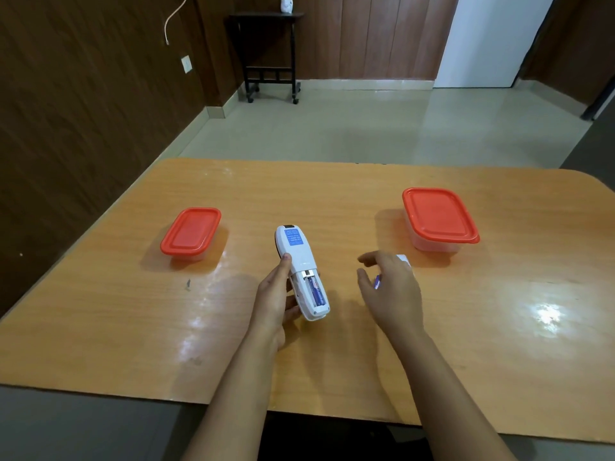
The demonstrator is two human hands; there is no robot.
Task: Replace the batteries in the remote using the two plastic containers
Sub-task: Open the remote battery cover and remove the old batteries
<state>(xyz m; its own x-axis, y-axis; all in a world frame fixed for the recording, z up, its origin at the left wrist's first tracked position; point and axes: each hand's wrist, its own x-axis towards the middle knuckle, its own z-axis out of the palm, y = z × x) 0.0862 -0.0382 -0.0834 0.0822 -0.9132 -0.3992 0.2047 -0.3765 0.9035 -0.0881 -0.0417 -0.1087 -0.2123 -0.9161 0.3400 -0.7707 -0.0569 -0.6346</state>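
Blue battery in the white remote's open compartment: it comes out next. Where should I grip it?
Probably its long side, from above: the blue battery lies lengthwise in the white remote, held back-up by the left hand, and the empty slot on its left gives a fingertip room to lever it out.

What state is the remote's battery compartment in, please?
Open: the remote shows its bay uncovered, with one blue battery visible inside.

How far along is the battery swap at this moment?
Done: the remote is open at the back, one slot empty. In hand: the left hand holds it with one blue battery seated; the right hand pinches what looks like another battery. Left: both red-lidded containers are closed, so sorting and refitting remain.
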